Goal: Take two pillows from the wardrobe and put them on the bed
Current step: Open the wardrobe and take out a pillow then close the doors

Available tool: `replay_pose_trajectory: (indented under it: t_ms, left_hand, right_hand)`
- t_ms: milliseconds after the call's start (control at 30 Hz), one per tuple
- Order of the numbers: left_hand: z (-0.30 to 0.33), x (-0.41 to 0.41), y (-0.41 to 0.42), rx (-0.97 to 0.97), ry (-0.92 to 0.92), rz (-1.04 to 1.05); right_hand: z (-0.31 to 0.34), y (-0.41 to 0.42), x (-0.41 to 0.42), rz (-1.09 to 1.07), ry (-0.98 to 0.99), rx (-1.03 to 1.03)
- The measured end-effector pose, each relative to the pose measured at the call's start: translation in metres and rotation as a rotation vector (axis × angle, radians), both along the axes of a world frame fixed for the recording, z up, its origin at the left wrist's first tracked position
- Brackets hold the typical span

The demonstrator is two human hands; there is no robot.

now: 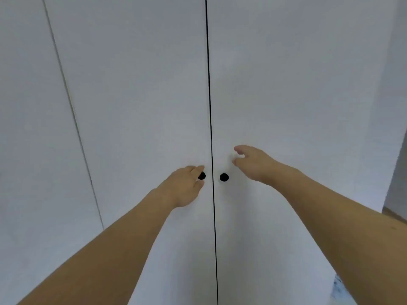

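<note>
A white wardrobe fills the head view, its left door (136, 106) and right door (297, 95) both closed, with a dark seam between them. Each door carries a small black round knob. My left hand (184, 187) is at the left knob (202, 176), with fingers curled around it and partly covering it. My right hand (253, 162) hovers open, fingers apart, a little above and right of the right knob (224, 177), not touching it. No pillows or bed are in sight.
Another white panel (28, 128) adjoins the wardrobe on the left. At the right edge the wardrobe's side ends, with a strip of wooden floor (394, 213) below it and a patch of light patterned fabric (338, 287) near the bottom.
</note>
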State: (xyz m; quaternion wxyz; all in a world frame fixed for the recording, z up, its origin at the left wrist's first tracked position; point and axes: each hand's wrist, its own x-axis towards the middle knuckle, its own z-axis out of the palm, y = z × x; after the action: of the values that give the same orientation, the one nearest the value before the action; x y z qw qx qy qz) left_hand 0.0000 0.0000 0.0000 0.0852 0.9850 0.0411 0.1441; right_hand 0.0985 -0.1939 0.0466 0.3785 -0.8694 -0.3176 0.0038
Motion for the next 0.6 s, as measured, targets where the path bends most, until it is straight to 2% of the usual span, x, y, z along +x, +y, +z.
replay_pose_trajectory:
  t_ms: [133, 367, 500, 600]
  left_hand:
    - [-0.024, 0.015, -0.014, -0.033, -0.125, 0.024]
    - [-0.037, 0.026, -0.027, -0.204, -0.286, 0.192]
    - [-0.033, 0.005, -0.039, -0.31, -0.346, 0.249]
    - [-0.039, -0.032, -0.049, -0.298, -0.39, 0.328]
  right_hand:
    - [-0.001, 0.013, 0.018, 0.053, -0.058, 0.166]
    - [0.003, 0.026, 0.031, 0.168, 0.008, 0.381]
    - [0.008, 0.027, 0.016, 0.208, 0.082, 0.401]
    - [0.014, 0.034, -0.012, 0.322, 0.114, 0.39]
